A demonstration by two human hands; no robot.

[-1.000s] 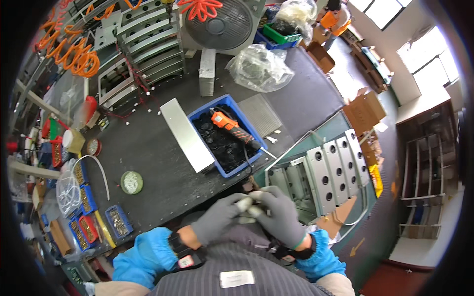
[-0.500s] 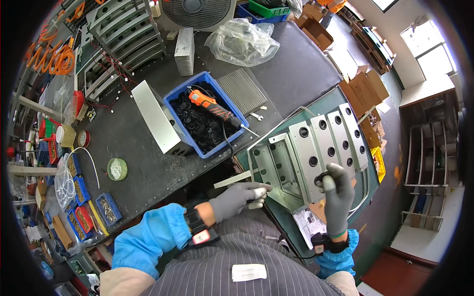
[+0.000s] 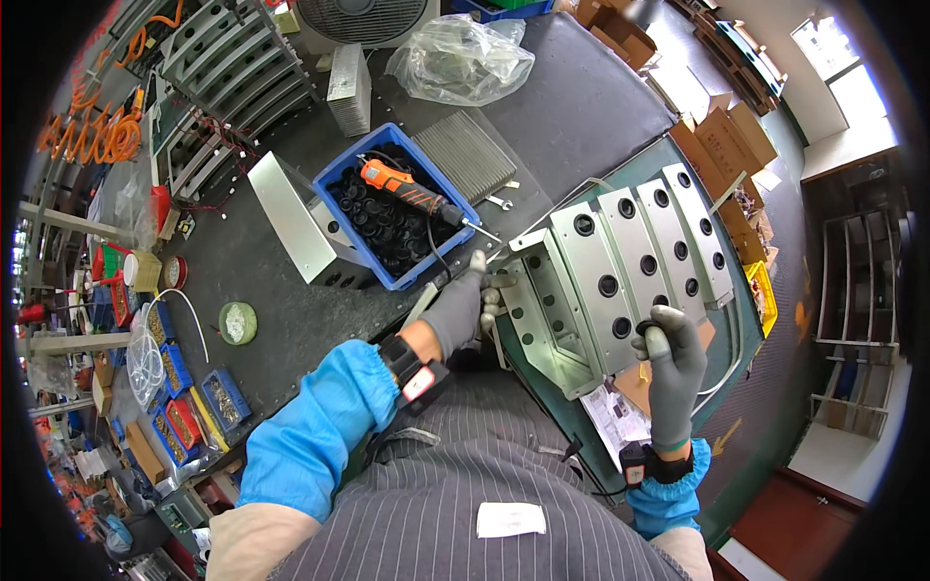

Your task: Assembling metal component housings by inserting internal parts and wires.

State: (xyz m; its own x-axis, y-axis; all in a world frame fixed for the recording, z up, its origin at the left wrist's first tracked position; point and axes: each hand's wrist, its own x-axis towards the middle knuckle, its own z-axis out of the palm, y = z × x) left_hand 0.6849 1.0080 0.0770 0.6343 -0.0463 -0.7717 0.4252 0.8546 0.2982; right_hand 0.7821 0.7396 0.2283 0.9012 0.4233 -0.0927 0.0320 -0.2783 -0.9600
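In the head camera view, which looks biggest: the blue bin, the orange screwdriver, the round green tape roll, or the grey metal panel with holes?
1. Grey metal panel
2. Blue bin
3. Orange screwdriver
4. Green tape roll

The fisheye lens bends things near the rim, but these gaps look clear.

Fan: at the bench's far edge, cut off by the picture's top.
Small black part under right hand: mostly covered by glove.
Bin contents: black pieces, too small to identify.

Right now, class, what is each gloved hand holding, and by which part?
The left hand grips the grey sheet-metal housing by its near-left edge. The right hand pinches a small black round part at its fingertips.
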